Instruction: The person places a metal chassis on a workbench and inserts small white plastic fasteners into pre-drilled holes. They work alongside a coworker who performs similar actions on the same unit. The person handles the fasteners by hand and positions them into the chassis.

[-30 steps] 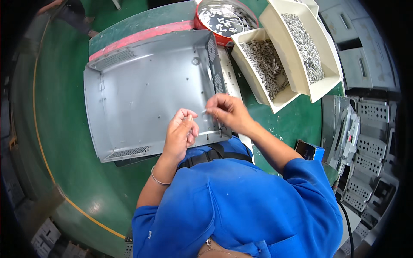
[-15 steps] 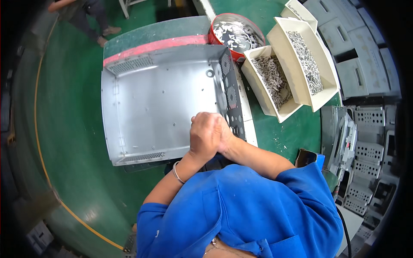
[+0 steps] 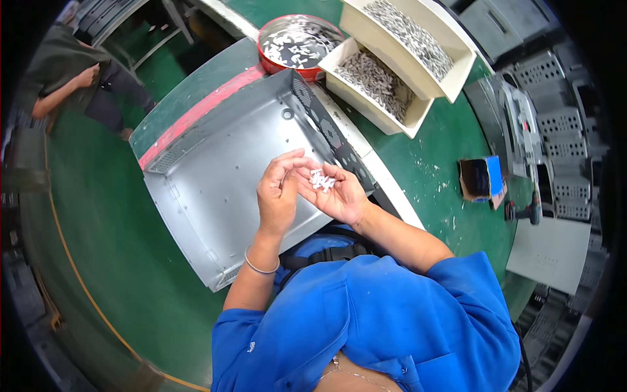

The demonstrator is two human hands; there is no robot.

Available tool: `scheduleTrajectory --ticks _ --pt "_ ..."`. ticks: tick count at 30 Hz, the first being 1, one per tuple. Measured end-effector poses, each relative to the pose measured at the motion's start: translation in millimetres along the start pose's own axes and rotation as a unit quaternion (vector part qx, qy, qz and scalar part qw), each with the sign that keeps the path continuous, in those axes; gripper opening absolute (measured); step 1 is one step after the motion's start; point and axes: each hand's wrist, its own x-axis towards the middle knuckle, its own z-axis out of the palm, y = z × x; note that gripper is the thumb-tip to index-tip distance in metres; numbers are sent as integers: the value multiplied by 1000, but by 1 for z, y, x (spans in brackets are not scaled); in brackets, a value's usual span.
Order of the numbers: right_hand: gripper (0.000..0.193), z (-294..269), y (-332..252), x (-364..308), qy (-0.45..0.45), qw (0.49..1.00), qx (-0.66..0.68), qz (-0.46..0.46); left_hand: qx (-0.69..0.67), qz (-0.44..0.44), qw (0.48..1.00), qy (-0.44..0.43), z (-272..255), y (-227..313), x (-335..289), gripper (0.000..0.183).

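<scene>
My right hand (image 3: 347, 201) lies palm up with its fingers curved, cupping a small heap of white plastic pieces (image 3: 322, 180). Beside it, my left hand (image 3: 275, 196) is raised with bent fingers reaching toward that palm; I see nothing held in it. Both hands are over the near right part of a shallow grey metal case (image 3: 228, 176). The case has perforated vents in its side walls and a dark, punched panel (image 3: 323, 124) along its right edge. Small studs stand on its floor.
Behind the case stands a red round tin (image 3: 268, 64) with more white pieces. Right of it, two cream bins (image 3: 421, 108) hold many small parts. A blue box (image 3: 493, 176) and a power drill (image 3: 526, 210) lie at right. Another person (image 3: 78, 78) stands far left.
My hands were clasped together; now they have parted, and the white pieces show in my right palm. The view has turned, so the case appears tilted and the bins sit further left.
</scene>
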Motion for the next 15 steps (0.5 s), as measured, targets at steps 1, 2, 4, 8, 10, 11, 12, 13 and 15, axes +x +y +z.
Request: scheduleTrajectory --ticks 1,2,4,8,10,11,12,13,15 --pt "37 -1 0 -2 -25 1000 -12 -6 74 26 997 -25 -4 1 4 11" --pt "37 -1 2 -5 -23 1000 -4 -18 151 51 985 -60 -7 -1 7 10" --pt "37 2 6 -10 -20 999 9 -37 208 59 969 -121 -5 -2 6 11" --pt "36 -10 2 -17 -48 997 -17 -50 269 113 942 -167 3 -11 8 14" --pt "35 -17 0 -20 -61 997 -10 -40 229 77 954 -179 7 -11 7 13" --pt "34 -18 -1 -21 -74 997 -18 -33 207 57 959 -184 10 -11 6 12" --pt "34 -18 -2 -21 -87 995 -28 -26 200 58 960 -188 11 -13 6 11" --pt "33 -19 -3 -22 -98 994 -38 -15 193 55 961 -189 11 -16 4 11" --pt "34 -17 -4 -30 -32 998 -41 -35 162 40 969 -183 17 -17 -1 9"
